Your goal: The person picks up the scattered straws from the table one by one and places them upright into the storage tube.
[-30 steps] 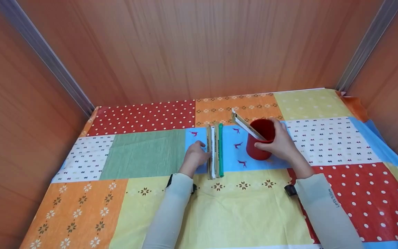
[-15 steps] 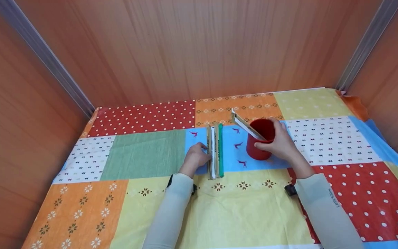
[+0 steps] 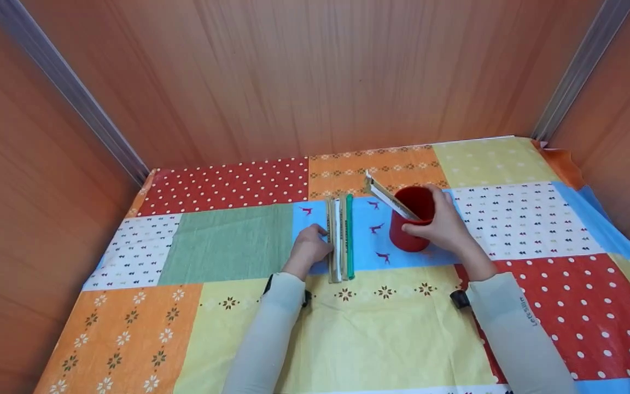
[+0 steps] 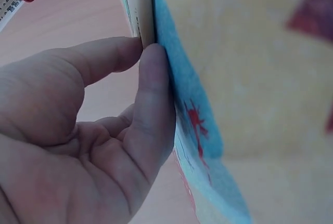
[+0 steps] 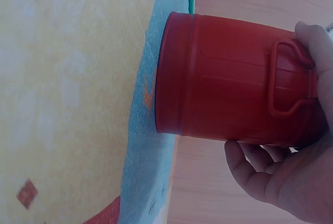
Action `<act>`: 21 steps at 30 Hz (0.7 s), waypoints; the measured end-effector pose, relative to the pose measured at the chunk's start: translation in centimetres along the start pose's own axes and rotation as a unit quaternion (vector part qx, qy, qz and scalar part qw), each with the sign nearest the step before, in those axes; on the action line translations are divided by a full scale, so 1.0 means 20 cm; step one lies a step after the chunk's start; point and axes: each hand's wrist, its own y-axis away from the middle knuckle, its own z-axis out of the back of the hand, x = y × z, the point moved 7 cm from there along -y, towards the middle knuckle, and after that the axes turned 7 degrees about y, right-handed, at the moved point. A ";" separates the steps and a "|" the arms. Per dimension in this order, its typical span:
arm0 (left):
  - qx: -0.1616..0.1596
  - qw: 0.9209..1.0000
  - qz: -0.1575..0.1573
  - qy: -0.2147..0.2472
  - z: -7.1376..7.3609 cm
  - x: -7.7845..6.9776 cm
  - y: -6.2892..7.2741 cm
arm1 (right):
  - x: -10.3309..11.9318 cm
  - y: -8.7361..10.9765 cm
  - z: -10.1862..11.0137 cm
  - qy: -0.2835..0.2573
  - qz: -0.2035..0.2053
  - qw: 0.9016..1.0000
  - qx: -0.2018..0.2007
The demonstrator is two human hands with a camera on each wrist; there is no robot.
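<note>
In the head view, several long, thin packet-like sticks lie side by side on the cloth. The leftmost is tan (image 3: 331,268), beside it lies a white one (image 3: 338,257), and a green one (image 3: 350,241) is at the right end. My left hand (image 3: 309,249) pinches the tan stick (image 4: 145,13) between thumb and finger; the left wrist view shows this close up. A red cup (image 3: 408,239) stands upright to the right, and my right hand (image 3: 443,227) grips it near the rim. White and tan sticks (image 3: 389,200) lean out of the cup toward the left.
A patchwork-patterned cloth (image 3: 380,328) covers the table. Wood-grain panels (image 3: 315,76) rise at the back and on both sides. In the right wrist view, a wire-like handle (image 5: 273,78) shows on the cup's side.
My left fingertips have shifted very slightly at the tan stick. The right hand, the cup and the sticks in it stay where they were.
</note>
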 end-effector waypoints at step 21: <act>-0.033 0.999 0.032 -0.013 0.02 0.03 0.00 | 0.00 0.00 -0.01 -0.006 -0.002 1.000 0.008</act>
